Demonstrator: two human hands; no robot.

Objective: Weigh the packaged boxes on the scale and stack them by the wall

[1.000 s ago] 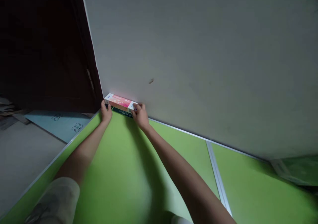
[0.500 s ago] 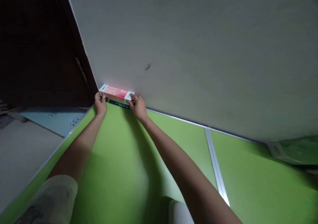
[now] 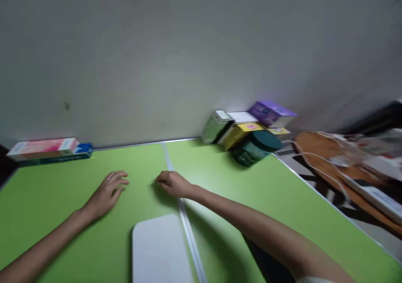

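My left hand (image 3: 108, 191) hovers over the green tabletop (image 3: 78, 249), its fingers apart and nothing in them. Near the metal seam, my right hand (image 3: 172, 183) has its fingers curled in; whatever they might hold is hidden. At the far left, a pink and white box (image 3: 44, 147) lies on a dark blue box (image 3: 84, 150) against the wall, and neither hand touches them. A white flat object (image 3: 161, 249) with rounded corners lies at the near edge, below my right hand.
By the wall at right are a green box (image 3: 213, 127), a yellow box (image 3: 240, 134), a purple box (image 3: 270, 112) and a tilted dark green jar (image 3: 257, 148). Beyond the right edge, a brown surface (image 3: 314, 147) holds white cables and a power strip (image 3: 381, 199).
The view has swung to the right. Both hands have let go of the pink and white box and come away from it; it stays on the dark blue box.
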